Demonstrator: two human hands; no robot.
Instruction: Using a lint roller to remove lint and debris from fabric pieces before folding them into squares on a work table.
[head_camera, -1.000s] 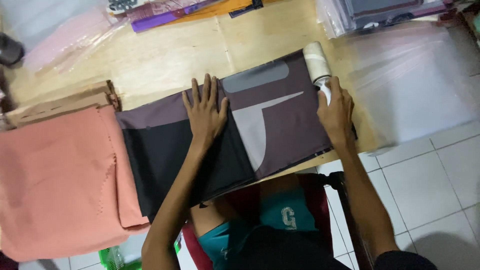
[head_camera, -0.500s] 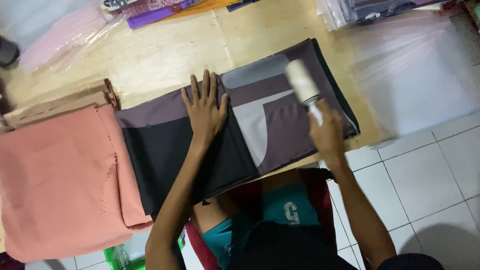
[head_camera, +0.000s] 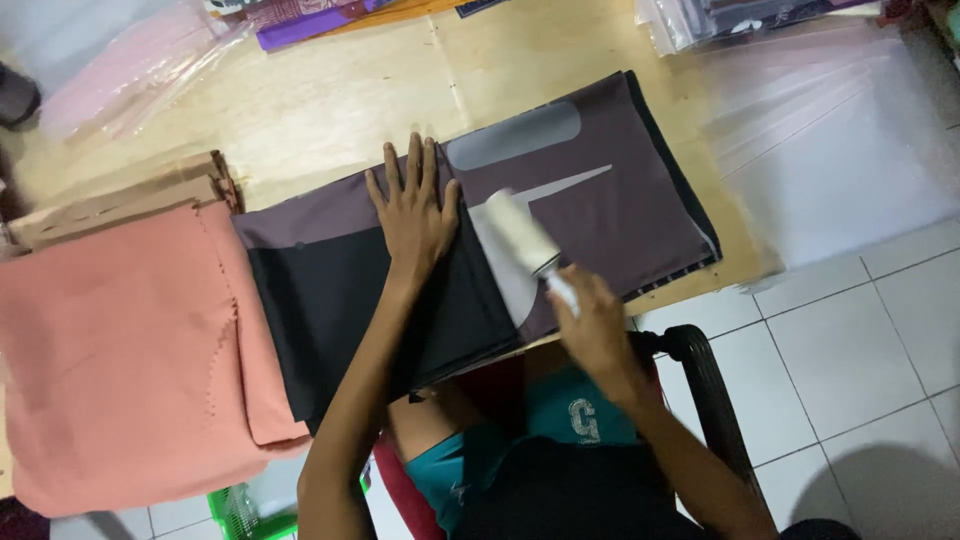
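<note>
Lint roller (head_camera: 520, 231) on dark folded garment (head_camera: 560, 190)

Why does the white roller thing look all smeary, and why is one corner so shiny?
In the head view, the white cylindrical lint roller and the right hand holding it are smeared by motion blur, while the left hand, flat on the dark purple and black folded cloth, looks sharp. The clear plastic bags at upper right reflect light as hazy glare.
</note>
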